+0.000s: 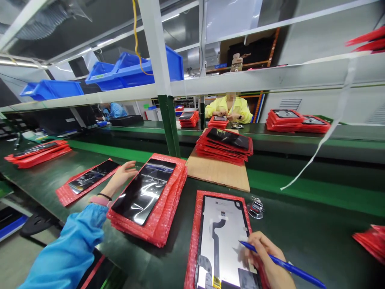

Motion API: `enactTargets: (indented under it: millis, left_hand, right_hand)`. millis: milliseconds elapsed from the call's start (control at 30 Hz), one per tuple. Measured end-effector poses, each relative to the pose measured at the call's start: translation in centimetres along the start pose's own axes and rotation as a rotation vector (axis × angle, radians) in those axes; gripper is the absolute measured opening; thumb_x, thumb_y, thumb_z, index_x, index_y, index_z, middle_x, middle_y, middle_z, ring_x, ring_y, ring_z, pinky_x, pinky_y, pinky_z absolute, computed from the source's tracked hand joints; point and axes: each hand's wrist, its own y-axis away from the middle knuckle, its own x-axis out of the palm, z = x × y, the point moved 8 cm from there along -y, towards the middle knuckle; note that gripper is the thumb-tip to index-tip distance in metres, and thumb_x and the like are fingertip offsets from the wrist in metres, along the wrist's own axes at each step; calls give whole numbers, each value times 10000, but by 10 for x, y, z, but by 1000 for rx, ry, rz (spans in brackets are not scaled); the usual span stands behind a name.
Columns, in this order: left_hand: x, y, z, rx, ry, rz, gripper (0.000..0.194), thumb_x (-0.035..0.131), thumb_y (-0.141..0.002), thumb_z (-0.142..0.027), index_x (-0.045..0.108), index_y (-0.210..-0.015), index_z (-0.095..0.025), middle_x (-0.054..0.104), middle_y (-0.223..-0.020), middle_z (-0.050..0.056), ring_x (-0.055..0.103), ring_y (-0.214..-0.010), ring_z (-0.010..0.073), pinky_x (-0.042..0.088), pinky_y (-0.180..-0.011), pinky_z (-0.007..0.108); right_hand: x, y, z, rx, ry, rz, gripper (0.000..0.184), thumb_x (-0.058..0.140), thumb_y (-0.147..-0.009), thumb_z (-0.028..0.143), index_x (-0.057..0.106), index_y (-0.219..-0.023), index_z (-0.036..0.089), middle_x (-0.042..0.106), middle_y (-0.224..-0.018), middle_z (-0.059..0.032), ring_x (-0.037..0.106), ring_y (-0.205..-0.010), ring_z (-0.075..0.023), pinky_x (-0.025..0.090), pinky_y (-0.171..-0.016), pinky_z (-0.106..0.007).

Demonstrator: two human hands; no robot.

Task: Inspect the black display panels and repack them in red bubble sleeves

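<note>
My right hand point(267, 259) is closed around a blue pen point(290, 266). The pen's tip is over the pale back of a screen panel point(230, 237), and I cannot tell whether it touches. This panel lies on red bubble wrap point(195, 224) and has a dark curved ribbon cable point(216, 245) along it. My left hand point(122, 176) is beside the left edge of a stack of red bubble-wrap sheets point(168, 208). Its fingers are stretched out, and contact with the stack is unclear. On that stack a glossy black screen point(146, 190) lies face up.
Left lies another black screen point(94, 175) on red wrap, with a red stack point(42, 154) beyond. A wooden board point(216, 174) carries a tilted stack of wrapped screens point(224, 146). A small metal-and-clear object point(255, 208) sits by the panel. A person point(230, 108) sits opposite.
</note>
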Motion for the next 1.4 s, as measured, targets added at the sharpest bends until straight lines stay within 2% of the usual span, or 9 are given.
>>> enactTargets:
  millis: [100,200,333,433,567,733,1100,1233,1400]
  left_hand:
    - [21,25,-23,165,-43,-65,483,723,-659,-228,560,-1112,-185,525,-1313,112,386,-1321,289,341,-1070,381]
    - [81,75,-28,211,-11,128,387,690,-731,-281,588,-1089,-175,629,-1104,89,569,-1105,248,427,-992,358]
    - [182,160,5,-192,310,697,355,707,-723,-198,618,-1064,-156,641,-974,88,626,-878,205,500,-816,346]
    - [214,197,33,-482,436,755,355,724,-637,-87,649,-981,-132,638,-981,93,615,-888,183,472,-842,322]
    - [222,203,56,-642,493,644,383,709,-567,-18,660,-932,-125,641,-975,96,594,-958,193,425,-915,327]
    - [222,196,53,-664,510,572,355,691,-536,-8,654,-870,-123,638,-987,103,572,-991,192,395,-930,304]
    - [226,187,54,-739,484,487,342,681,-554,-67,538,-845,-178,586,-762,-12,567,-671,114,435,-726,297]
    - [248,186,35,-662,506,584,353,736,-558,-122,571,-865,-176,627,-804,9,602,-709,144,434,-668,278]
    - [288,197,23,-583,517,710,390,714,-450,-44,639,-825,-118,692,-786,80,650,-717,236,463,-682,322]
  right_hand:
    - [2,5,9,-16,120,-70,335,708,-713,511,594,-678,198,558,-567,3,482,-511,-134,355,-479,-237]
    - [5,10,15,-75,309,-123,340,693,-690,489,544,-606,196,522,-556,9,476,-523,-145,364,-494,-254]
    - [8,12,11,-150,526,-151,429,609,-706,482,341,-483,231,353,-469,41,361,-481,-127,305,-497,-272]
    - [7,11,5,-157,570,-147,413,550,-704,447,261,-485,249,294,-461,50,328,-469,-123,288,-506,-280]
    - [8,10,4,-161,611,-133,363,510,-695,408,257,-487,250,328,-452,40,348,-466,-131,290,-509,-283]
    - [12,12,5,-180,615,-121,350,531,-668,359,272,-465,242,319,-436,49,329,-449,-120,276,-512,-284]
    - [-2,7,-3,-97,259,-182,412,632,-659,383,288,-478,246,351,-454,47,379,-460,-121,355,-476,-263]
    - [3,7,-5,-42,58,-136,456,662,-716,533,378,-543,221,370,-486,56,349,-440,-97,358,-449,-249]
    - [-6,5,-4,-33,-92,-209,443,643,-770,578,431,-638,212,207,-462,117,140,-407,-48,176,-384,-195]
